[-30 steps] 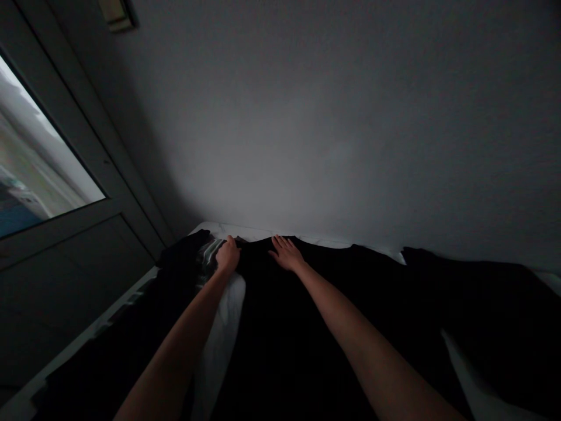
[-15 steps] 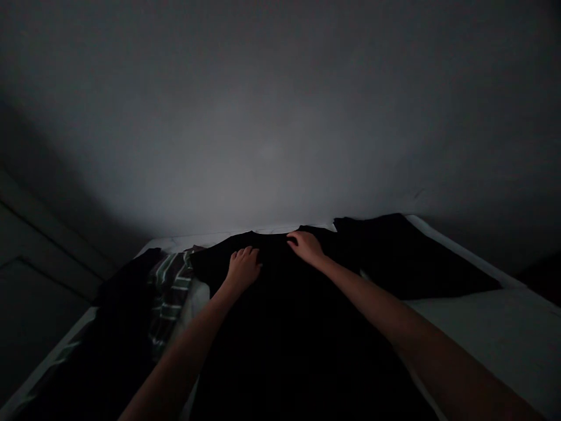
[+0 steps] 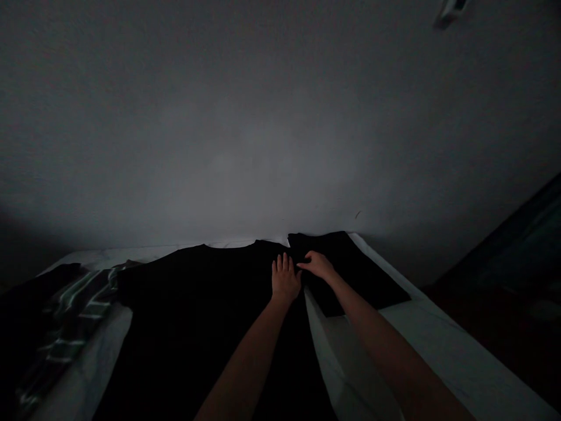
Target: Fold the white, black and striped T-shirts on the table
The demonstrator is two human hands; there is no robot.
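Observation:
A black T-shirt (image 3: pixel 197 310) lies spread out on a pale marbled tabletop (image 3: pixel 442 345), its neckline toward the wall. My left hand (image 3: pixel 286 279) rests flat on the shirt near its right sleeve, fingers stretched out. Close beside it, my right hand (image 3: pixel 319 265) has thumb and fingers drawn together at the sleeve's edge. The dark cloth between those fingers looks like the sleeve, though the dimness hides the exact grip.
Right of the shirt lies another black folded garment (image 3: pixel 350 263). On the left are a striped cloth (image 3: pixel 83 310) and a dark garment (image 3: pixel 26 310). A grey wall (image 3: pixel 272 134) rises behind the table.
The view has turned to the right. Both hands have gone from around the neckline to the right sleeve; the left now lies flat, close to the right hand.

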